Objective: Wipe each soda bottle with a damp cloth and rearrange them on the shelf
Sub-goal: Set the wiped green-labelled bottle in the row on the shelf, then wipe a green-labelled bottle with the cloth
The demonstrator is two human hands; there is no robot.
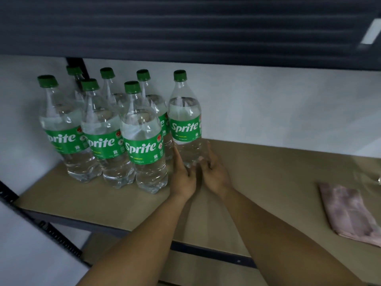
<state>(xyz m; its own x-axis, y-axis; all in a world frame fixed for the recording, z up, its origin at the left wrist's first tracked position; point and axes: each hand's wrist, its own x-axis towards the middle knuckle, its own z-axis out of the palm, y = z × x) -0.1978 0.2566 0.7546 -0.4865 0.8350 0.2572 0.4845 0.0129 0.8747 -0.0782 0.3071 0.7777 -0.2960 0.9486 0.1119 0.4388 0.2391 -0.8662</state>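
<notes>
Several clear Sprite bottles with green caps and green labels stand upright in two rows on the left of a brown shelf (257, 182). The rightmost bottle (184, 120) stands at the end of the back row. My left hand (182, 176) and my right hand (214, 172) hold its lower part from both sides, fingers wrapped round the base. In front of it to the left stands another Sprite bottle (144, 141). A folded pink cloth (350, 211) lies flat on the shelf at the far right, apart from both hands.
A dark shelf board (185, 27) hangs overhead. A white wall (268, 108) backs the shelf. A black metal upright (41, 228) runs along the front left. A lower shelf (206, 271) shows beneath the dark front rail.
</notes>
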